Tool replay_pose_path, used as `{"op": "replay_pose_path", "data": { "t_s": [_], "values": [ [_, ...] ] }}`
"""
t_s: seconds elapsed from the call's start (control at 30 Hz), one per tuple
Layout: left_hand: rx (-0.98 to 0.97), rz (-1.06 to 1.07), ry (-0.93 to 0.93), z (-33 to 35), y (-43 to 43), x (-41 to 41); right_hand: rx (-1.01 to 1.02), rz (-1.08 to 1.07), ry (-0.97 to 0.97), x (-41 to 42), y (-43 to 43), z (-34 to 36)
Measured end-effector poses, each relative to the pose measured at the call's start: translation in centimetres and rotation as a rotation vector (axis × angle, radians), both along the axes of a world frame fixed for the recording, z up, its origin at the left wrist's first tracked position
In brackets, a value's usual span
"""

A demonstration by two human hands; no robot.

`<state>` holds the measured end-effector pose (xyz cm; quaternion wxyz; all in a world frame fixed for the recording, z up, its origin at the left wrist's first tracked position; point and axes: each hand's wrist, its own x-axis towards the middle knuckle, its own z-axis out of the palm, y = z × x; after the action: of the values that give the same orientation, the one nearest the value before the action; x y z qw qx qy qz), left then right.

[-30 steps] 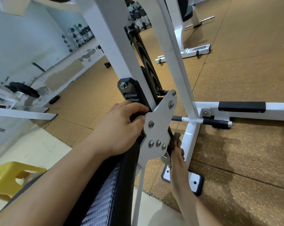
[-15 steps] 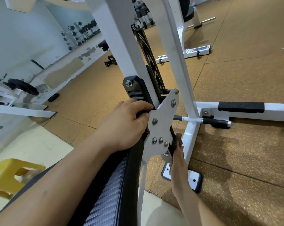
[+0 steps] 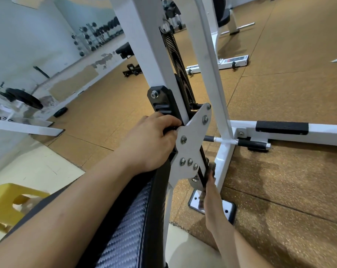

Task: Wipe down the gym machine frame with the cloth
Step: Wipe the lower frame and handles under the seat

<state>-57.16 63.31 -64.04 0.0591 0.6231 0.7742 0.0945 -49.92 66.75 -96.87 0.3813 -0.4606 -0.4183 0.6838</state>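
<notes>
The left hand (image 3: 150, 144) has its fingers (image 3: 169, 130) clenched round the black bracket (image 3: 163, 101), touching the grey pivot plate (image 3: 191, 146) below the spring (image 3: 180, 68); should that linkage shift, they could be pinched. The right hand (image 3: 212, 198), seen edge-on, presses the dark cloth (image 3: 210, 169) to the frame (image 3: 222, 163) behind the plate; whether its fingers curl I cannot tell, and the cloth may snag on bolts. The far label (image 3: 235, 59) is unreadable
</notes>
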Motion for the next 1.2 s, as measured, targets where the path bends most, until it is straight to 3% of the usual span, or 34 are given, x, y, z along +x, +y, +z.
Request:
{"op": "replay_pose_path", "data": {
  "t_s": [0.07,0.17,0.3,0.37,0.47,0.57,0.77,0.87,0.97,1.1,1.2],
  "values": [
    [0.007,-0.001,0.014,0.0,-0.1,0.0,-0.148,0.042,-0.066,-0.1,0.1,-0.6],
    [0.018,0.005,0.035,0.0,-0.3,0.1,-0.269,-0.061,0.169,-1.1,0.5,2.1],
    [0.029,0.005,0.032,0.1,-0.2,0.2,0.023,-0.178,0.244,-1.8,0.8,7.3],
    [0.024,0.005,0.024,0.0,-0.1,0.2,0.093,-0.173,0.256,-1.5,-0.3,6.9],
    [0.029,0.0,0.025,-0.1,-0.2,0.2,0.192,-0.168,0.121,-0.9,-1.1,3.7],
    [0.027,-0.002,0.014,0.0,0.0,0.2,0.123,-0.152,0.14,-0.8,-0.8,2.7],
    [0.001,0.005,0.014,0.0,-0.1,0.3,-0.304,-0.051,0.182,0.6,-0.4,0.4],
    [0.012,0.006,0.02,-0.1,-0.2,0.2,-0.33,-0.092,0.119,-0.7,0.3,1.1],
    [0.022,0.005,0.0,-0.2,-0.2,0.0,-0.208,-0.179,0.11,-1.8,1.2,6.4],
    [0.017,0.01,0.025,-0.3,-0.2,-0.1,-0.194,-0.223,0.549,-1.7,2.2,13.1],
    [0.022,0.018,0.009,-0.3,-0.2,0.0,-0.135,-0.207,0.592,-1.4,2.2,14.3]
  ]
}}
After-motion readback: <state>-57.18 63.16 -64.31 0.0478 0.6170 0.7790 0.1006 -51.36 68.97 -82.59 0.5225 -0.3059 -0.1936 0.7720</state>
